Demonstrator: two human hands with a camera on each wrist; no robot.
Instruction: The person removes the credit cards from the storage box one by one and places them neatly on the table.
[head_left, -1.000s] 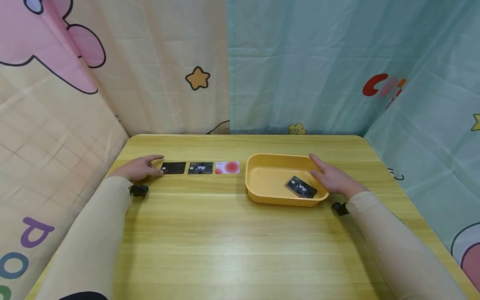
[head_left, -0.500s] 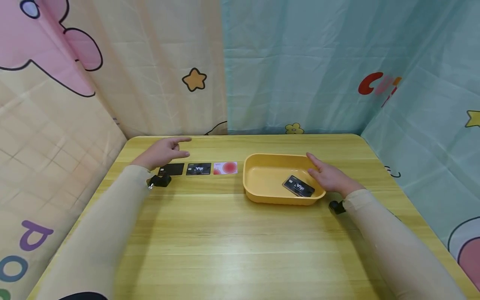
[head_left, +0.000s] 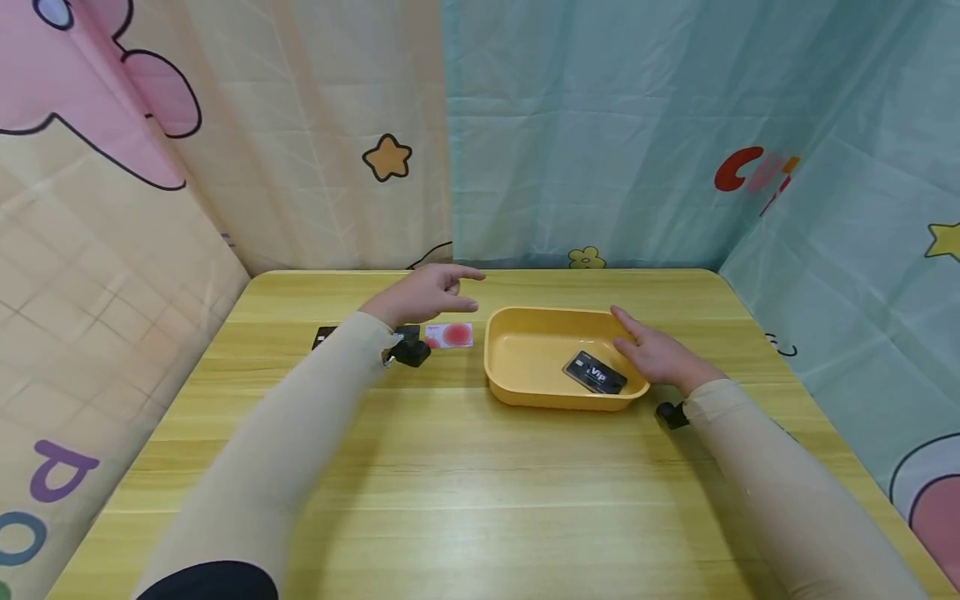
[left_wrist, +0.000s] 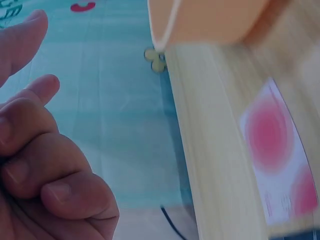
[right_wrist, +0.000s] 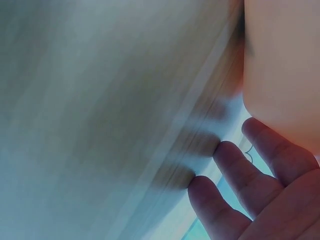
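My left hand (head_left: 420,296) hovers above the row of cards. Its index finger and thumb stand apart with nothing between them, while the other fingers are curled, as the left wrist view shows. Just beyond it lies a white card with pink circles (head_left: 450,335). A black VIP card (head_left: 410,332) and another black card (head_left: 324,335) are partly hidden by the left wrist and sleeve. My right hand (head_left: 663,358) holds the right wall of a yellow plastic basin (head_left: 555,399), thumb inside, several fingers (right_wrist: 237,170) outside. A black VIP card (head_left: 595,372) lies in the basin.
The wooden table (head_left: 465,475) ends at a back edge against a printed curtain (head_left: 585,125). Another curtain hangs along each side. A small black camera (head_left: 410,352) sits at the left wrist and another (head_left: 672,415) at the right.
My left hand has left the leftmost black card and moved right across the row with nothing held. The right hand stays on the basin.
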